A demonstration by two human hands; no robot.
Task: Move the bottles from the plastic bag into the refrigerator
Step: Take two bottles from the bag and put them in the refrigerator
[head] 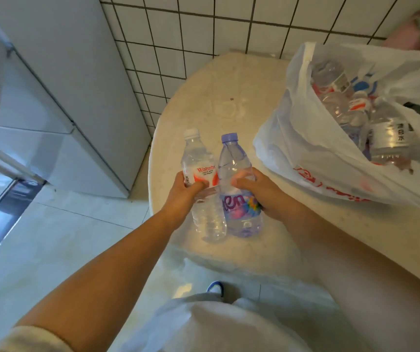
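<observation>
- Left hand [187,191] grips the white-capped bottle [198,174] round its red-and-white label.
- Right hand [257,191] grips the purple-capped bottle [237,199], fingers curled round its middle.
- Two bottles held, side by side and touching, tilted, over the near edge of the table [229,107].
- The bag [313,148] lies open on the table to the right, well apart from the hands; at least four more bottles show inside, the exact count unclear through the plastic.
- The refrigerator [59,80] stands on the left against the tiled wall [204,29]; I cannot tell whether a door is open.
- One shoe [215,288] shows on the floor below.
</observation>
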